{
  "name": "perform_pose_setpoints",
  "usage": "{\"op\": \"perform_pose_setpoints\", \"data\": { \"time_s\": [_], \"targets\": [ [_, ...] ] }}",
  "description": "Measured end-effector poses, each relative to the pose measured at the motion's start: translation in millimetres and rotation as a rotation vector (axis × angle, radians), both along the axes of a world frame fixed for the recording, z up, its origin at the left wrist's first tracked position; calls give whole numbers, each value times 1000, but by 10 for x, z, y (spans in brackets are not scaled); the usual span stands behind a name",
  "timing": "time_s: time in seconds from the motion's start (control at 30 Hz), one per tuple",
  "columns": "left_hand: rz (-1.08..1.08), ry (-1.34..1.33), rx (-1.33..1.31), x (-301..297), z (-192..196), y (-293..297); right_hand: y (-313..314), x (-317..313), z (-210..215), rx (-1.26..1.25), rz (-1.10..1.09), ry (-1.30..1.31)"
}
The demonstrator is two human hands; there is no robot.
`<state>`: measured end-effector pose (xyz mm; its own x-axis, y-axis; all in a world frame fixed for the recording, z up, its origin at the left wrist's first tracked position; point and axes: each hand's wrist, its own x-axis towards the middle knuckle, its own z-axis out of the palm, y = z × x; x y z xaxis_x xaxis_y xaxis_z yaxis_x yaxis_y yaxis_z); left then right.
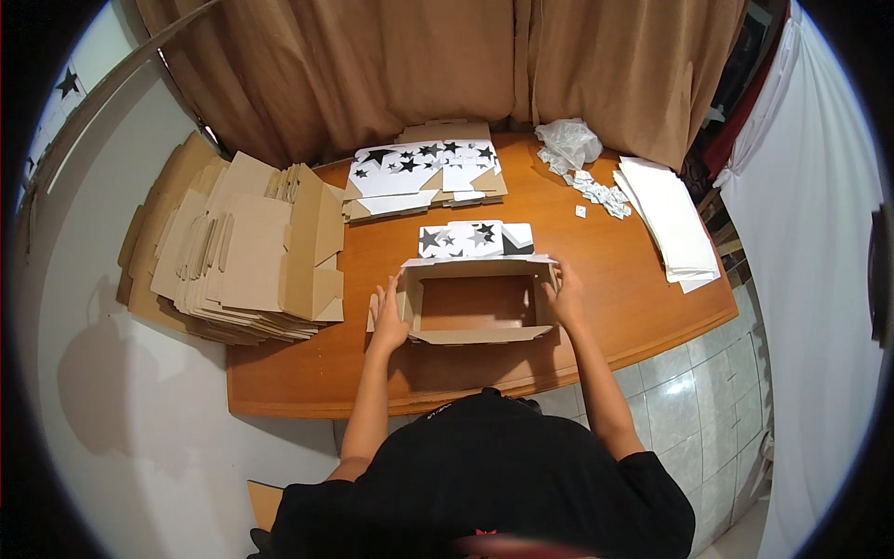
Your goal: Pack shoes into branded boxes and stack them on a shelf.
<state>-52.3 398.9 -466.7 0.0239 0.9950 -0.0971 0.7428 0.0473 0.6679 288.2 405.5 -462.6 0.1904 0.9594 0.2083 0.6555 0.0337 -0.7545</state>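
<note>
A brown cardboard box (480,335) stands unfolded between my hands near the table's front edge. The tabletop shows through its middle, so its bottom is open there. A white flap with black and grey stars (466,240) extends from its far side. My left hand (389,321) grips the box's left end, fingers stretched along the wall. At the right end, my right hand (564,293) holds the far right corner, thumb towards the inside and fingers around the outside.
A tall stack of flattened cardboard boxes (251,252) fills the table's left side. Flat star-printed boxes (400,172) lie at the back. To the right are a clear plastic bag (570,144), small white tags (603,194) and white sheets (666,219). Brown curtains (372,65) hang behind the table.
</note>
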Motion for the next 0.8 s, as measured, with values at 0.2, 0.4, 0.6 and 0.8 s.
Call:
{"op": "perform_pose_setpoints", "data": {
  "time_s": [0.2, 0.4, 0.6, 0.8],
  "targets": [
    [10, -143, 76, -8, -123, 40, -50, 59, -97, 18, 173, -186],
    [-78, -84, 70, 7, 33, 21, -49, 42, -69, -110, 156, -424],
    [-280, 150, -18, 49, 234, 88, 25, 186, -269, 15, 171, -240],
    [-335, 244, -184, 135, 286, 76, -130, 263, -111, 32, -270, -200]
  ]
}}
